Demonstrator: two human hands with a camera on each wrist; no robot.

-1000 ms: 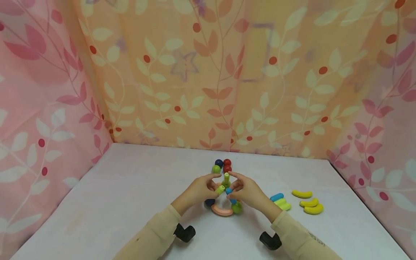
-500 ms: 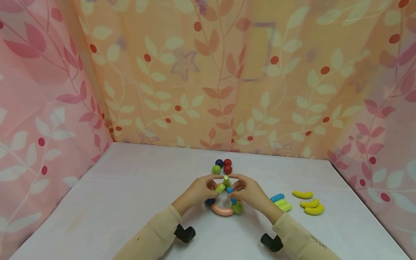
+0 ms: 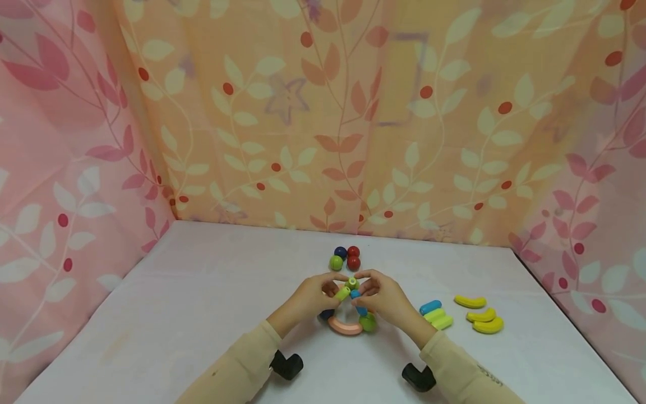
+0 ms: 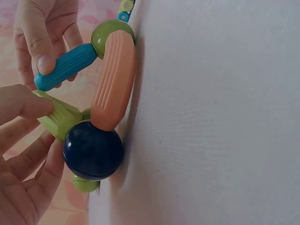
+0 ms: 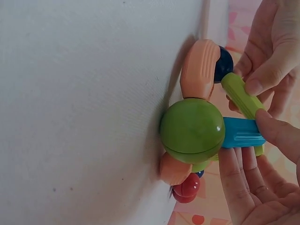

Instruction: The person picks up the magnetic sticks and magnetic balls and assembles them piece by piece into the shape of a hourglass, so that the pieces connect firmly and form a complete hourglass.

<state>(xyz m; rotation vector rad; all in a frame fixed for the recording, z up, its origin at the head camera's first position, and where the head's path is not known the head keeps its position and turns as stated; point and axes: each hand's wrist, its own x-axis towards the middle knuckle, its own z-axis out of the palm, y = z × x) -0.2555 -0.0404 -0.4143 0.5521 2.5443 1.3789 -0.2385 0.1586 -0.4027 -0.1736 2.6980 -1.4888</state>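
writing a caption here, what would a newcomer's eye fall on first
Probably the left hand pinching a green stick and the right hand pinching a blue stick, over the white table. Next, perhaps, the orange leaf-patterned cloth behind, then the yellow curved pieces at the right.

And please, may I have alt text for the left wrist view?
The left hand pinches a lime stick on a navy ball; the right hand holds a blue stick on a green ball. A curved peach piece links these two balls.
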